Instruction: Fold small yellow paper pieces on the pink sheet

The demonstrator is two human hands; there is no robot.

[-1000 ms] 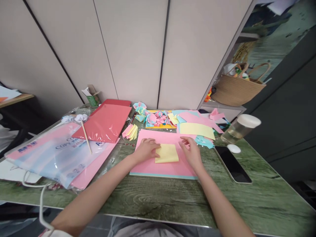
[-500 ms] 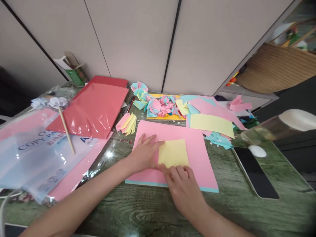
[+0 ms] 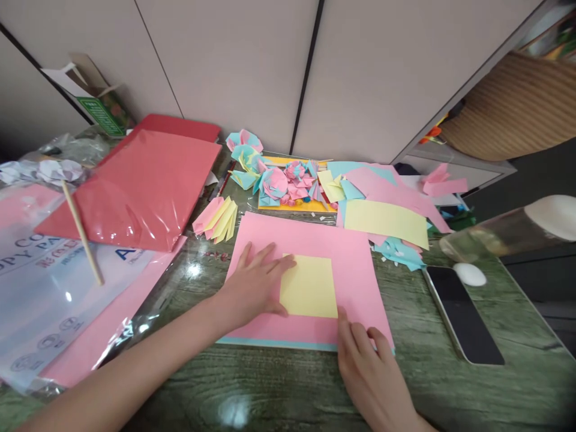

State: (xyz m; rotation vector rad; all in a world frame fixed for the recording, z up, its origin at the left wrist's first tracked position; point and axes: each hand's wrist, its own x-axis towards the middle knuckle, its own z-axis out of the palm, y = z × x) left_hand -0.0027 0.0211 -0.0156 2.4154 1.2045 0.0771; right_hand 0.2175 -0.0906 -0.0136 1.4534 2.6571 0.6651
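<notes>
A small yellow paper square (image 3: 309, 287) lies flat on a large pink sheet (image 3: 310, 240) on the green wood-grain table (image 3: 450, 390). My left hand (image 3: 254, 288) rests flat on the pink sheet with its fingertips pressing the yellow square's left edge. My right hand (image 3: 369, 366) lies at the pink sheet's front edge, its fingertips touching the square's lower right corner. Neither hand grips anything.
Folded pink, blue and yellow paper pieces (image 3: 279, 180) are piled at the back. A red paper pack (image 3: 139, 186), a copy-paper bag (image 3: 54, 270) and a wooden stick (image 3: 81, 234) lie left. A phone (image 3: 463, 315), a white pebble-like object (image 3: 470, 274) and a lidded cup (image 3: 508, 231) are right.
The camera moved closer and lower. My right hand slid from the square's right side down along its bottom edge to the lower right corner. My left hand stayed on the left edge.
</notes>
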